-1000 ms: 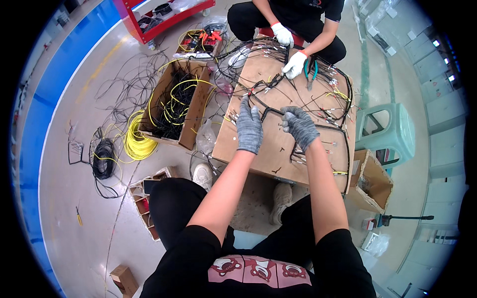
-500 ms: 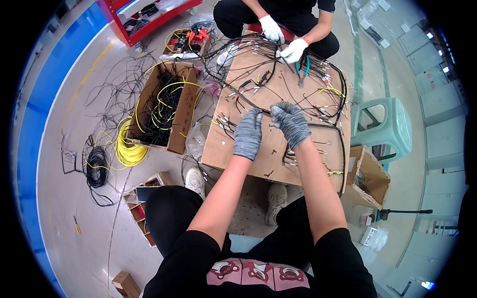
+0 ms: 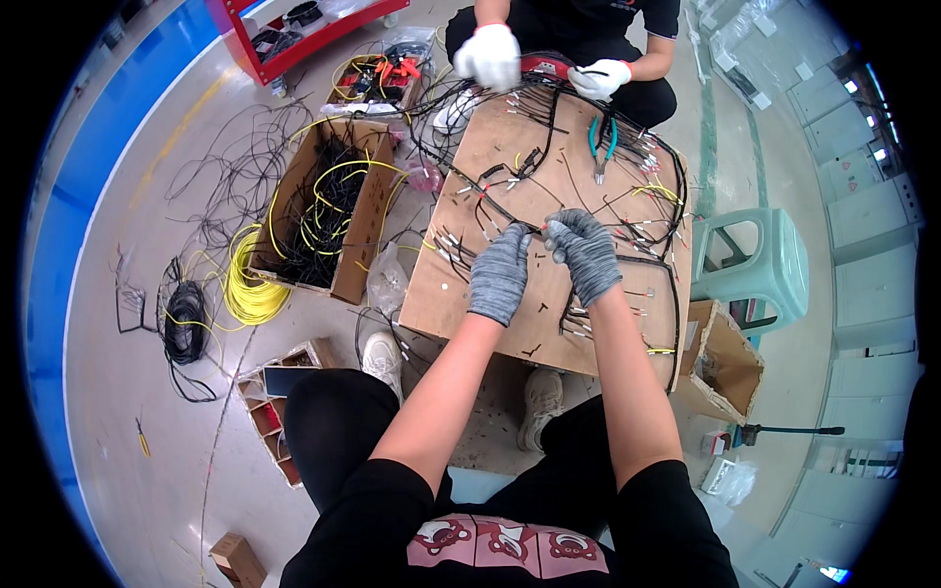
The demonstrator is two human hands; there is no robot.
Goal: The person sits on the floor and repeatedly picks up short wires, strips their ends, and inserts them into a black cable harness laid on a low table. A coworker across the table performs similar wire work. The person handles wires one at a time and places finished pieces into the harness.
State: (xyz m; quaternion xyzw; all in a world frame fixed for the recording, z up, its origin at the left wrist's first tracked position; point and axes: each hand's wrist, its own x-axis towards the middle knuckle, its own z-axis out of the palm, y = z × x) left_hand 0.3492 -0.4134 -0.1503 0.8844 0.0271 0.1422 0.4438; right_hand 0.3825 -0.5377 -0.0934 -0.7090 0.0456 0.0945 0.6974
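Note:
My left hand [image 3: 500,272], in a grey knitted glove, is closed on a black wire harness [image 3: 498,208] above the wooden board [image 3: 441,312]. Close beside it, my right hand [image 3: 585,257], gloved the same way, has its fingers pinched together at the harness line. What lies between its fingertips is too small to make out. Branches of thin black wires with white and red ends spread over the board on both sides of my hands. Teal-handled pliers [image 3: 602,149] lie beyond my right hand.
Opposite, a co-worker's white-gloved hands [image 3: 600,78] are over the far edge. A cardboard box of black wires [image 3: 371,230] and a yellow cable coil [image 3: 253,284] are left; a pale green stool [image 3: 755,265] and an open carton [image 3: 725,367] stand right.
My left hand has shifted slightly right, nearer my right hand. The co-worker's hands have separated, one raised and blurred toward the left. The view has shifted a little.

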